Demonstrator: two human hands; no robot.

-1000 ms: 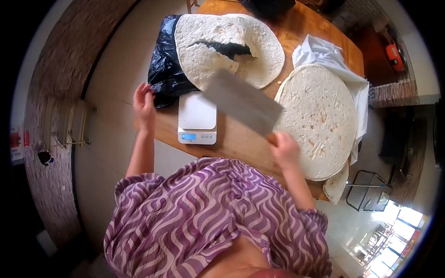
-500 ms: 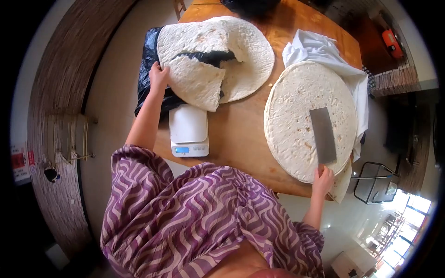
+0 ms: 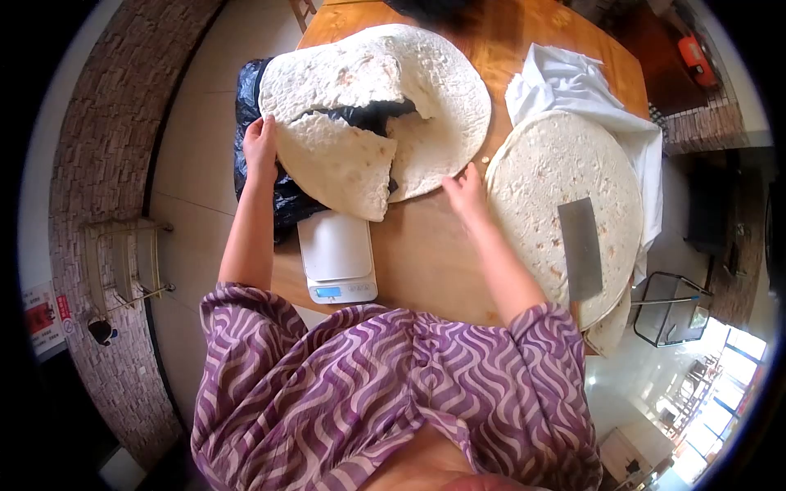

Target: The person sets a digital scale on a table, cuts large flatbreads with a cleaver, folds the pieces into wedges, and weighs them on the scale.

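A torn flatbread [image 3: 344,159] lies over black plastic [image 3: 246,90] at the left, beside and overlapping a round flatbread [image 3: 454,90]. My left hand [image 3: 260,147] is closed on the torn flatbread's left edge. At the lower right edge of the round flatbread is my right hand [image 3: 468,196], its thumb and finger apart and nothing clearly held. A white scale [image 3: 337,254] with a lit display sits below the torn flatbread, partly under its edge. The cleaver [image 3: 580,245] rests flat on a stack of round flatbreads [image 3: 540,172] at the right.
White cloth [image 3: 557,82] lies behind and beside the stack on the wooden table [image 3: 426,254]. A dark bag [image 3: 434,10] is at the table's far edge. A metal-framed chair [image 3: 671,311] stands on the floor at the right.
My right hand has let go of the cleaver on the stack and moved left to the round flatbread. My left hand has gone from free to gripping the torn flatbread.
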